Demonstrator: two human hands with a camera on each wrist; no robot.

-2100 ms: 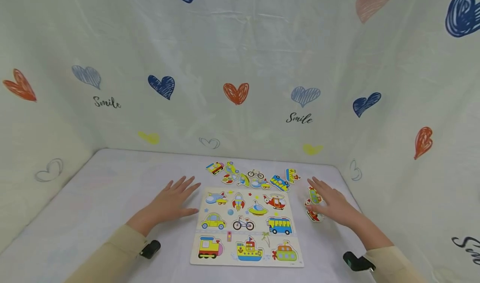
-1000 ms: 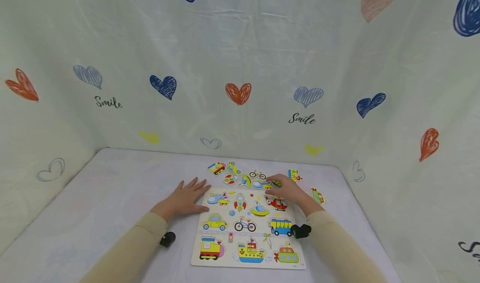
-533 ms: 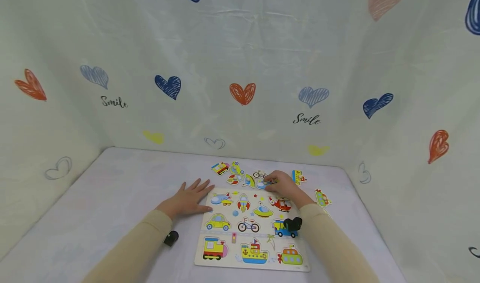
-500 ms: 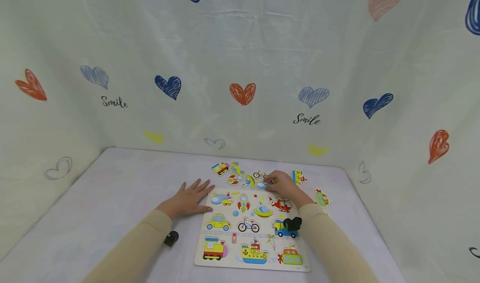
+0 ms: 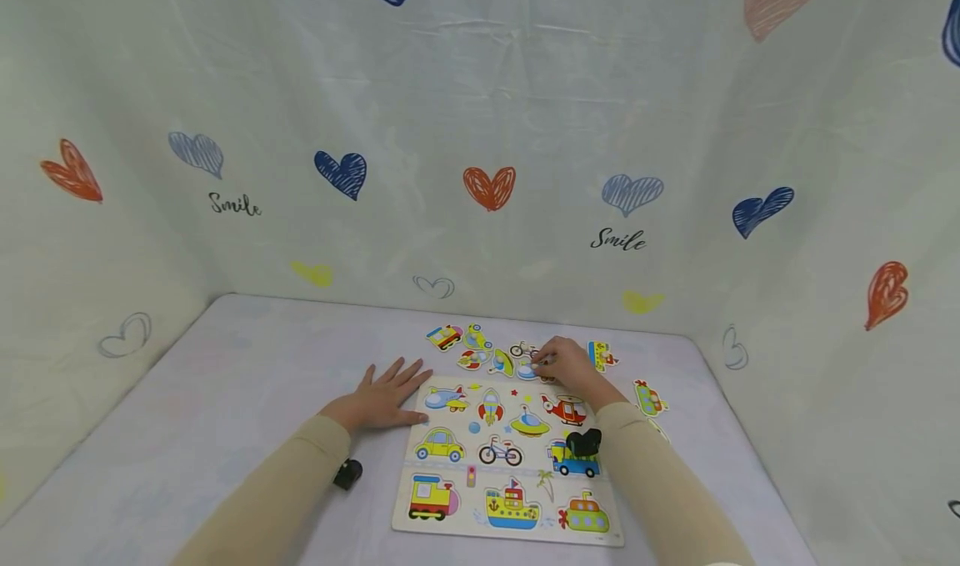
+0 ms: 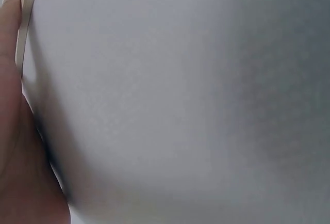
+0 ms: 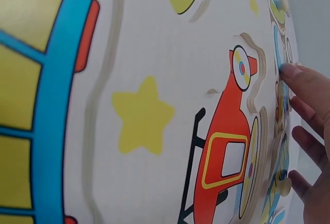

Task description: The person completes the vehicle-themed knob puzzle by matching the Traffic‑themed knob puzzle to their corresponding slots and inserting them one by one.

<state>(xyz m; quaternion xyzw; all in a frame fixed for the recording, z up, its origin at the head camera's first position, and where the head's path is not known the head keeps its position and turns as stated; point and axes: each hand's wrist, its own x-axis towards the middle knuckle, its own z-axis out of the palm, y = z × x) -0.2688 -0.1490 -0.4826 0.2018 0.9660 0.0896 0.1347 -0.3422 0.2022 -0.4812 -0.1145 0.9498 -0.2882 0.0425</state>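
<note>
In the head view, my right hand (image 5: 570, 368) bends down over the airplane puzzle piece (image 5: 526, 370) just past the board's far edge. Its thumb and forefinger pinch at the middle of that piece, where the knob is hidden. The right wrist view has the thumb (image 7: 304, 84) against the piece's near side, other fingertips beyond. A blue-yellow piece with a wooden knob (image 7: 284, 186) lies beneath those fingers. My left hand (image 5: 382, 399) lies flat with fingers spread, fingertips at the left edge of the wooden puzzle board (image 5: 517, 487).
Loose pieces lie behind the board: train (image 5: 444, 338), car (image 5: 477, 337), rocket (image 5: 473, 359), saucer (image 5: 502, 363), bicycle (image 5: 523, 349) and ship (image 5: 601, 355). A submarine piece (image 5: 650, 398) is right of it, with another piece partly under my right sleeve (image 5: 660, 483).
My right hand has moved left from the pieces at the right, over the bus, to the airplane piece. My left hand has come in to the board's left edge. The view has turned slightly.
</note>
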